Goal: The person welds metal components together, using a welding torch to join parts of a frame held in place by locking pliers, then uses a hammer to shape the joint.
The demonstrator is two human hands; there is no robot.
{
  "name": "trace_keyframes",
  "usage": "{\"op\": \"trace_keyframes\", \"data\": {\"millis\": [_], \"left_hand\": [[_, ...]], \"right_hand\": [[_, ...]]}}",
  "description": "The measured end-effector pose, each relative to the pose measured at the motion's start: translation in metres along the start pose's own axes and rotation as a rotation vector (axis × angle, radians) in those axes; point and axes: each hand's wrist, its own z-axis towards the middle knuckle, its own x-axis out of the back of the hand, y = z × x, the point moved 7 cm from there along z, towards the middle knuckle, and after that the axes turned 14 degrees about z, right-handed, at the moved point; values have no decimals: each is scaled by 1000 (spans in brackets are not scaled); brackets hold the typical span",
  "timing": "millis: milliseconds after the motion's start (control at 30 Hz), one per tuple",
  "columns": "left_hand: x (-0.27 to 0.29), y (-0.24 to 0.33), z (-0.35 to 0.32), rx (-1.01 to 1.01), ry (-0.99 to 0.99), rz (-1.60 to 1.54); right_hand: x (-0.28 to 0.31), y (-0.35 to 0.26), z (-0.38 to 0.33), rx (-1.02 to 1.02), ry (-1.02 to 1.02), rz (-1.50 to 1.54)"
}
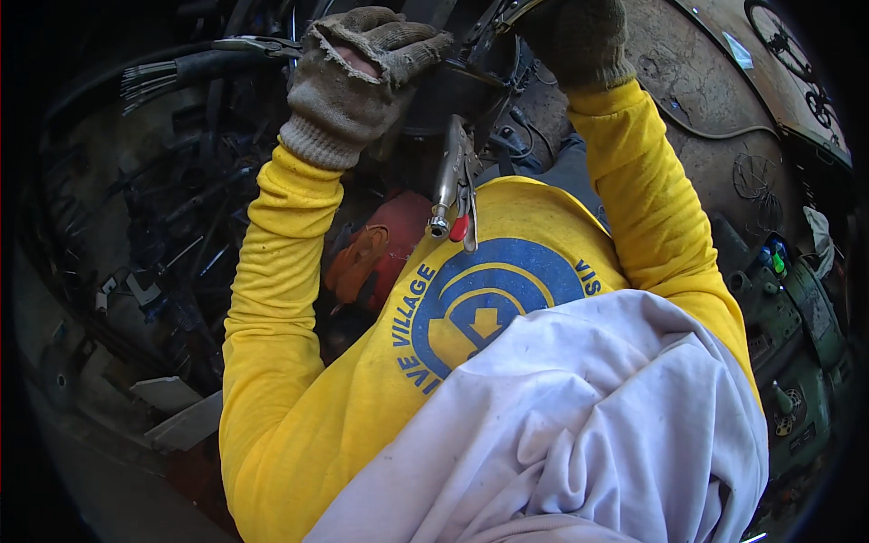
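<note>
My left hand (367, 77), in a worn work glove torn across the back, is closed at the dark metal work at the top. Its fingers are bent and pressed together; what lies under them is hidden. My right hand (579, 41), also gloved, is curled at the upper edge beside a curved shiny metal piece (518, 13). Shadow and the picture's edge hide its fingertips and grip. Between my arms, locking pliers (448, 181) with a red release lever hang from the work. Left of my left hand, metal plier-like handles (253, 43) stick out above a black sleeve with stiff wire ends (149, 81).
Dark metal scrap and tools (181, 208) crowd the left. A red rounded object (398, 240) with an orange-brown cloth lies by my torso. On the right are a green machine (797, 335), a cable (715, 134), coiled wire (756, 176) and a bicycle wheel (778, 41).
</note>
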Motion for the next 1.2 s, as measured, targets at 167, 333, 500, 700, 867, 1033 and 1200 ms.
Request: {"op": "trace_keyframes", "data": {"millis": [167, 333, 500, 700, 867, 1033, 1200], "left_hand": [[-10, -7, -1, -67, 39, -167], [-9, -8, -3, -72, 64, -193], [0, -7, 1, -43, 16, -206], [-3, -9, 15, -47, -151, -273], [-19, -10, 0, -79, -114, -83], [-24, -16, -1, -73, -145, -85], [-21, -17, -1, -31, -124, -96]], "right_hand": [[7, -4, -8, 76, 32, -111], [-53, -7, -35, 806, -562, -1189], [-5, -3, -28, 184, -56, -434], [0, -17, -26, 841, -577, -1482], [8, 14, 2, -66, -5, -102], [2, 18, -4, -81, 123, -263], [23, 19, 8, -121, 163, -351]]}}
